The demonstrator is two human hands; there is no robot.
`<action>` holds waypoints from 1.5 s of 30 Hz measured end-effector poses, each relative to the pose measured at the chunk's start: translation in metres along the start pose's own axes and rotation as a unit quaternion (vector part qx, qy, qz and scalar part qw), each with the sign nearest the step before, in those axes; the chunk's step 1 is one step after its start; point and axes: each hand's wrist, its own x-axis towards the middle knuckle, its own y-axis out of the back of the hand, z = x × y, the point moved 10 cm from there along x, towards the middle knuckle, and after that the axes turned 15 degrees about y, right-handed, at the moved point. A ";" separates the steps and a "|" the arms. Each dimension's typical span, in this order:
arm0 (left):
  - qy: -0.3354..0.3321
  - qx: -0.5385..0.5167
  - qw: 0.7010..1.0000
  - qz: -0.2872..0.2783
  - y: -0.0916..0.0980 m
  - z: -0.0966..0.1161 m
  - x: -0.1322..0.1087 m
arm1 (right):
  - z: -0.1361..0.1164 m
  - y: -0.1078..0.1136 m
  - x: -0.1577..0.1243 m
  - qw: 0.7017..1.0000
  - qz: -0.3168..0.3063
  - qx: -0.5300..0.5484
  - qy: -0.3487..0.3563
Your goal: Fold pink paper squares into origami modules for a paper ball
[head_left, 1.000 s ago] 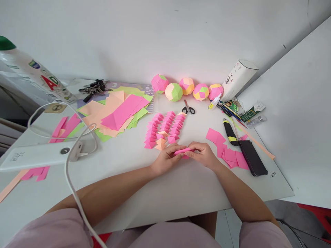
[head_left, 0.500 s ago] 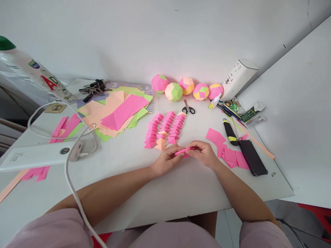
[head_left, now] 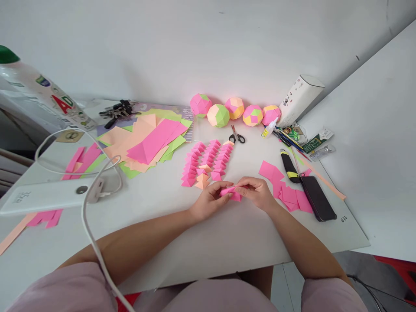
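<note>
Between my two hands is a small folded piece of pink paper (head_left: 229, 190), pinched at both ends just above the table. My left hand (head_left: 209, 201) grips its left end, thumb in front. On the other end, my right hand (head_left: 256, 193) closes thumb and fingers, which partly cover the paper. Just beyond my hands stand rows of folded pink paper units (head_left: 210, 154), with a few peach ones (head_left: 202, 181) among them. Loose pink paper squares (head_left: 289, 195) lie to the right of my right hand.
Scissors (head_left: 237, 136) lie behind the rows, before several paper balls (head_left: 218, 115) along the wall. A cutter knife (head_left: 289, 166) and a phone (head_left: 318, 198) lie on the right. Coloured sheets (head_left: 146, 143), a power bank (head_left: 48, 197) with a cable (head_left: 86, 229), and a bottle (head_left: 48, 89) occupy the left.
The pink paper in my hands has tilted slightly, and more of its front face shows below my fingers. Both hands stay in nearly the same place.
</note>
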 end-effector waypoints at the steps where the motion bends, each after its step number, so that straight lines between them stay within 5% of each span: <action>1: 0.001 -0.016 1.000 0.001 0.001 0.000 0.000 | -0.001 0.001 0.000 1.000 0.000 -0.002 0.003; 9: 0.009 -0.006 1.000 0.010 0.001 0.004 0.000 | -0.015 0.005 0.001 0.995 0.021 -0.078 0.050; 13: 0.018 -0.020 1.000 -0.010 -0.003 0.004 0.000 | -0.019 -0.006 0.002 0.992 -0.022 -0.086 0.085; 20: 0.040 -0.075 0.996 0.001 -0.002 -0.001 0.001 | -0.011 0.004 0.000 0.993 0.026 -0.098 0.063; 34: 0.063 -0.079 0.993 0.067 0.012 -0.007 0.002 | -0.003 -0.001 -0.001 0.996 -0.004 -0.077 0.036; 45: 0.044 -0.079 0.995 0.043 0.007 0.001 0.002 | -0.005 -0.004 -0.001 0.997 -0.022 -0.072 0.006</action>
